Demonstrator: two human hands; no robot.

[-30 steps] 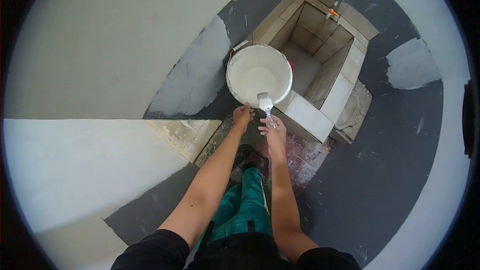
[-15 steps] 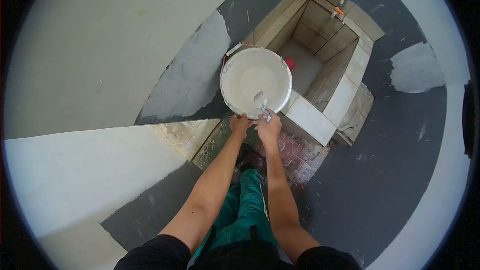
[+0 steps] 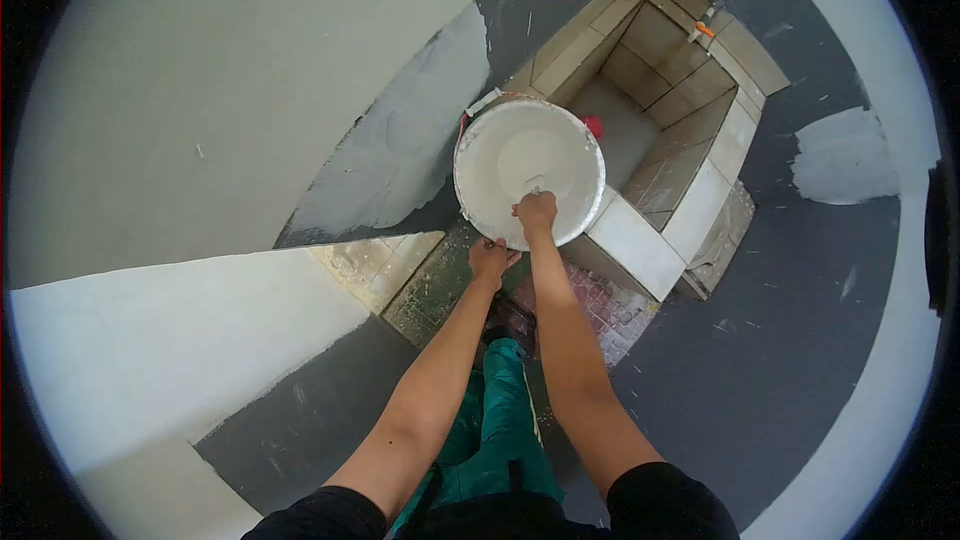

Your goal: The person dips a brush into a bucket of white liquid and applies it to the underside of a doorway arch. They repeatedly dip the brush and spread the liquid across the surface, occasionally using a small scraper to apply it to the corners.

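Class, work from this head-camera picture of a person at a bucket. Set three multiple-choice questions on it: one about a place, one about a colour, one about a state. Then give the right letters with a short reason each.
1. Where is the right hand?
A. Inside the bucket
B. On the wall
C. On the trousers

2. What colour are the trousers?
A. Red
B. Green
C. White

3. What is the left hand doing?
A. Hanging free
B. Resting on the tiled basin
C. Gripping the bucket's near rim

Answers:
1 A, the right hand reaches over the rim, above the white paint, closed on a tool, mostly hidden.
2 B, green cloth shows between the arms.
3 C, its fingers close over the rim's near edge.
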